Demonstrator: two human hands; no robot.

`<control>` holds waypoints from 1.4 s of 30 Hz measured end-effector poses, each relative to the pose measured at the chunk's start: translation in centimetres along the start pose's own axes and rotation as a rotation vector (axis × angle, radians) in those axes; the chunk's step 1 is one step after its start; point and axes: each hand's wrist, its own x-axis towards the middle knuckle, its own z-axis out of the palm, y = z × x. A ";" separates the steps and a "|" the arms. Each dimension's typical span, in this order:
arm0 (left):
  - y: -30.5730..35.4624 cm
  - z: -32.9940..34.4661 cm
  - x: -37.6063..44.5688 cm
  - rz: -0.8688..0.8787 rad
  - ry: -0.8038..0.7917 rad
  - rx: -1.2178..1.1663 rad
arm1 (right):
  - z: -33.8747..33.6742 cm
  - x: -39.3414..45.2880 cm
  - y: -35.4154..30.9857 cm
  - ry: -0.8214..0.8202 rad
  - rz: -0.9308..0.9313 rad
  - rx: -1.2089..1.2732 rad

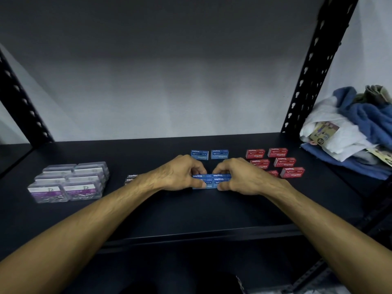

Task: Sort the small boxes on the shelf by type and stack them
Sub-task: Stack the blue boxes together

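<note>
1. Hands first: left hand (180, 172) and right hand (235, 177) curled around opposite ends of the block of small blue cardboard staple boxes (212, 181), thumbs on the near face, fingers hooked over the far side, pinching it from both ends.
2. Block resting mid-shelf on the dark metal shelf (191, 211), roughly midway between front and back edges, apparently two boxes side by side and more than one layer; exact count unclear.
3. Two more blue staple boxes (209, 154) lying toward the back edge, just behind the hands, not yet stacked.
4. Small red cardboard staple boxes (275, 161) spread loose toward the right end; clear plastic paper clip boxes (67, 183) already grouped near the left end; small dark staple boxes (131, 179) just left of the left wrist.
5. Best squeezed evenly from both ends to square the edges, kept flat on the shelf rather than lifted.
6. Worth checking layers sit flush before adding the rear pair.
7. Light pressure only, since thin card likely dents.
</note>
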 end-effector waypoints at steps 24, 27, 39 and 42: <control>-3.1 -2.3 7.1 -0.067 0.116 0.022 | -3.3 5.4 1.1 0.195 0.018 -0.082; -3.5 -2.1 7.4 -0.065 0.103 0.020 | -2.9 6.4 1.7 0.146 0.052 -0.044; -3.3 -1.9 7.9 -0.037 0.095 -0.008 | -2.0 7.0 2.0 0.103 0.074 0.047; -3.2 -1.9 7.8 -0.033 0.093 -0.012 | -1.9 7.0 1.9 0.106 0.074 0.048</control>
